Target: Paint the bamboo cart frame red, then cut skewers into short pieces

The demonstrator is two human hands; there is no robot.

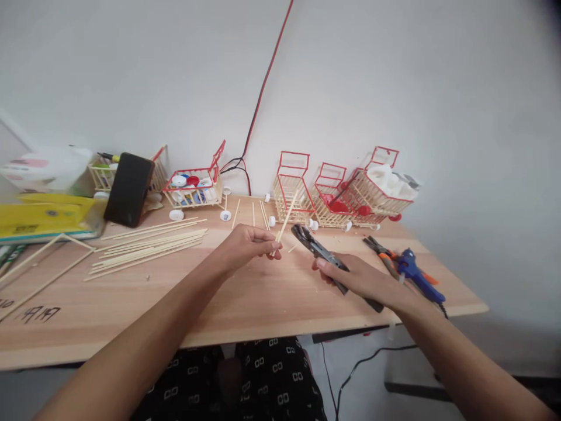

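Above the middle of the wooden table (263,316), my left hand (252,245) pinches a thin pale wooden stick (287,217), which slants up and to the right. My right hand (346,272) is wrapped round the handles of dark metal pliers (322,252). The pliers' jaws point up and left toward the stick, a short gap apart from it. A short cut piece of stick (293,248) lies on the table between my hands. To the left of my left hand is a loose bunch of long sticks (149,248).
Several small stick-built carts stand along the wall, including an unfilled one (294,187) and one with bottle caps (193,187). A phone (128,190) leans at left beside a yellow packet (48,216). At right lie a blue glue gun (418,275) and orange-handled pliers (385,257).
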